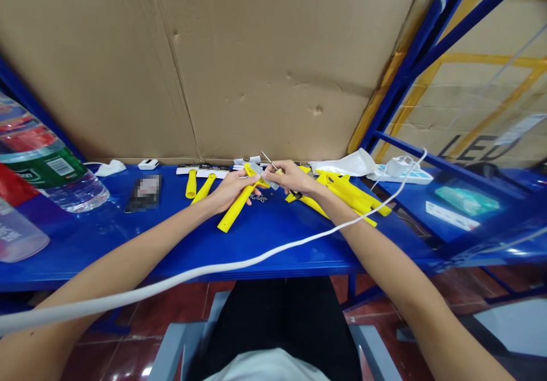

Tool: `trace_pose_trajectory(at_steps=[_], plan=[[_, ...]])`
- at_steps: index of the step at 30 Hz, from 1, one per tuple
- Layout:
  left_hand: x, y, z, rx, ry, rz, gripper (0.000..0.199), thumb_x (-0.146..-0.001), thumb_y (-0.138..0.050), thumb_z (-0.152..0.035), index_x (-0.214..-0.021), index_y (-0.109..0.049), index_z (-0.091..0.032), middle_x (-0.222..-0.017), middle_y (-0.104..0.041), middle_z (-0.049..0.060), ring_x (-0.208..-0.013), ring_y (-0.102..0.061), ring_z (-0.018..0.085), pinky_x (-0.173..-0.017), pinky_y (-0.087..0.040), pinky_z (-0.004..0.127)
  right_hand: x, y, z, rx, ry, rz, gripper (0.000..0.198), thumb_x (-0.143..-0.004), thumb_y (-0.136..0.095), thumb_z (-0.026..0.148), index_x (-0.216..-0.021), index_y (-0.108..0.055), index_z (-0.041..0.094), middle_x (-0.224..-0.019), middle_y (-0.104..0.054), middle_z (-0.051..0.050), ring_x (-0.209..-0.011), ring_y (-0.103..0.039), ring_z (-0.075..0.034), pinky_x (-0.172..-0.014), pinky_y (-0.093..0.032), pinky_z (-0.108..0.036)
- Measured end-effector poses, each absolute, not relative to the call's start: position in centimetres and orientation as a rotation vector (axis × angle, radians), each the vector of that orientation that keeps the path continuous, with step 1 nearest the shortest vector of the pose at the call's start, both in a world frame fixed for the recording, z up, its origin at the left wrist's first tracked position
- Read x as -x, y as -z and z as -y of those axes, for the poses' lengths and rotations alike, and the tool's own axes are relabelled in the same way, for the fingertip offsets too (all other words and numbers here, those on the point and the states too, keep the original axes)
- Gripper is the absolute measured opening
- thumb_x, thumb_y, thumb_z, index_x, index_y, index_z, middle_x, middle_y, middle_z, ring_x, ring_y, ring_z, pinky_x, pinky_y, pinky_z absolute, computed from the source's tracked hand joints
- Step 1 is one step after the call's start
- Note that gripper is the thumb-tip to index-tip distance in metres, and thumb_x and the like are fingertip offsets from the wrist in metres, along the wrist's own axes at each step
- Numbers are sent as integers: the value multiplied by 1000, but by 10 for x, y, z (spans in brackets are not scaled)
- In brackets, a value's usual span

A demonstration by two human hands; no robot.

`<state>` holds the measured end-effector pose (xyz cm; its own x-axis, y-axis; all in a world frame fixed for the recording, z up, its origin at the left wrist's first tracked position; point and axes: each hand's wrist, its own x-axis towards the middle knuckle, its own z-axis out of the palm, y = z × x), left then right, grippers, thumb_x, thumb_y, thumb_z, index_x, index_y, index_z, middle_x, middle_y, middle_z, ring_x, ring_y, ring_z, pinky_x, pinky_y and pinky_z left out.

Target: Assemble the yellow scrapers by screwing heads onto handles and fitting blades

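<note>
Brown cardboard (265, 68) stands behind a blue table (192, 250) above reddish floor tiles (123, 344).

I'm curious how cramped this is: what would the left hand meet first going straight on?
Apart from the yellow handle it holds and the clear piece beside it, the left hand would probably meet the right hand first, though depth is unclear here.
</note>
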<state>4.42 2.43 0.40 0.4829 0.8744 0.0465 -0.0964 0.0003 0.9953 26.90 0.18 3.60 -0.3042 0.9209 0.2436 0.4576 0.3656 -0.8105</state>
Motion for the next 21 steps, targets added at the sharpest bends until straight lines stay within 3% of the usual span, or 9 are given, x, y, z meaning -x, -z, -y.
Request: trace_pose_trajectory(at_steps=[9,21], plan=[[-44,-8,-21,-1453,-869,-806,25,-99,-79,-38,-104,-75,-14,-86,-81,14,-59,-69,17,-39,-48,22,-271,-31,-4,1135,-854,1902,46,-82,-86,63,-84,-66,22,-77,-61,3,-56,-51,-10,-40,-46,-21],[-46,-8,-19,-1492,-775,-739,35,-101,-72,-45,-88,-78,-14,-67,-75,11,-46,-61,15,-39,-44,23,-268,-30,-3,1090,-929,1842,56,-70,-95,67,-89,-71,21,-71,-63,5,-50,-51,-9,-39,-42,-22]])
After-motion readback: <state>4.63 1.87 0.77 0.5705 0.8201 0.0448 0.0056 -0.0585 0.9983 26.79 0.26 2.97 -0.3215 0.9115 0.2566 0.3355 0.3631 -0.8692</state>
